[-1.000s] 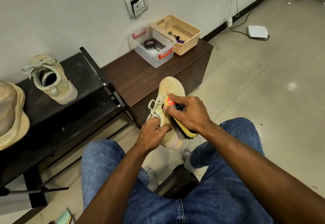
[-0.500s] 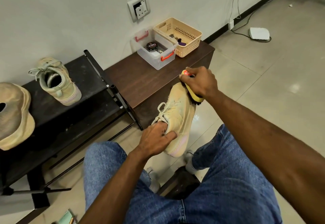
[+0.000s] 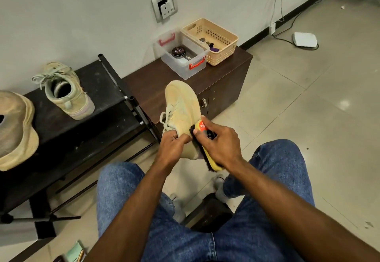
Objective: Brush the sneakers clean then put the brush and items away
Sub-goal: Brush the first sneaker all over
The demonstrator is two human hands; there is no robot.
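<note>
The left hand (image 3: 171,148) grips the beige sneaker (image 3: 182,113) at its opening, toe pointing away (above the knees). The right hand (image 3: 219,144) holds the yellow brush (image 3: 202,138), bristles against the sneaker's side. The second sneaker (image 3: 65,93) stands on the black rack (image 3: 98,89)

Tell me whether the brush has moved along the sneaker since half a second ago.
Yes. The brush, gripped by the right hand, has come back from the sneaker's toe end, near the wooden cabinet, to its heel end beside the left hand.
</note>
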